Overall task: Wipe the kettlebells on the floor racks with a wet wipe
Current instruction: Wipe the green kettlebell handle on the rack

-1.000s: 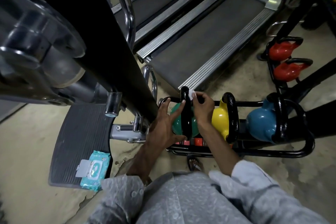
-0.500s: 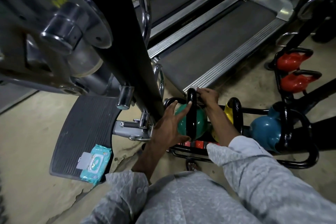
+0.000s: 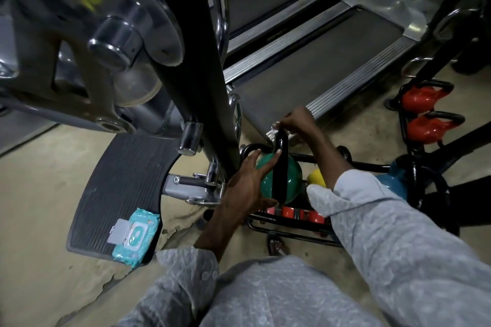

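Floor rack (image 3: 372,166) — left hand (image 3: 247,186) on green kettlebell (image 3: 291,180), wipe (image 3: 273,133) seemingly in right hand (image 3: 297,122)

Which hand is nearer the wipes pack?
Left. The left hand rests on the green kettlebell, right of the wipes pack; the right hand, farther off, pinches the wet wipe at its handle.

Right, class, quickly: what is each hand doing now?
Left hand: open, resting on the green kettlebell.
Right hand: pinching the wet wipe on its handle.
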A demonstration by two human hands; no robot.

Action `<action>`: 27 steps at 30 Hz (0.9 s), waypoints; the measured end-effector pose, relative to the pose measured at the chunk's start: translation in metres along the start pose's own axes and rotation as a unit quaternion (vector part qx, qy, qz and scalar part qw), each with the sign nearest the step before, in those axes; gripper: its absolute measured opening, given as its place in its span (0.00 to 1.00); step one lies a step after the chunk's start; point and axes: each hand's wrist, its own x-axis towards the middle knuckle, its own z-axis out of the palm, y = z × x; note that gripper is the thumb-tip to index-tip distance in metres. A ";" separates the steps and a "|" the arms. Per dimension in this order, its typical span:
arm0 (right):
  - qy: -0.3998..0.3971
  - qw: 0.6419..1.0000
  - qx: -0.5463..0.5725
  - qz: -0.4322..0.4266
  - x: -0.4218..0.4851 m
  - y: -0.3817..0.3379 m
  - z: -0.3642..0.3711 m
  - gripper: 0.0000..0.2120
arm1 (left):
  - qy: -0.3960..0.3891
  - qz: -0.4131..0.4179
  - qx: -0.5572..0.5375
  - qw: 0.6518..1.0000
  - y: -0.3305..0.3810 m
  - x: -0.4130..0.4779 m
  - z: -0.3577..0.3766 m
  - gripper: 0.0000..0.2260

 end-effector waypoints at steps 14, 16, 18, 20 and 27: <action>-0.155 0.879 -0.426 -0.148 -0.017 -0.073 0.001 0.15 | 0.040 0.014 -0.021 0.999 -0.010 -0.004 0.011 0.54; -0.139 0.876 -0.429 -0.173 -0.020 -0.068 0.003 0.15 | 0.055 0.008 -0.040 0.998 -0.013 -0.007 0.012 0.53; -0.105 0.889 -0.397 -0.201 -0.031 -0.056 0.000 0.12 | 0.064 -0.003 -0.044 0.997 -0.016 -0.007 0.015 0.54; -0.054 0.906 -0.347 -0.236 -0.050 -0.041 -0.003 0.08 | 0.068 -0.019 -0.044 0.997 -0.016 -0.007 0.016 0.56; 0.018 0.919 -0.238 -0.314 -0.134 0.024 0.035 0.04 | 0.083 0.012 -0.098 0.992 -0.017 -0.005 0.016 0.51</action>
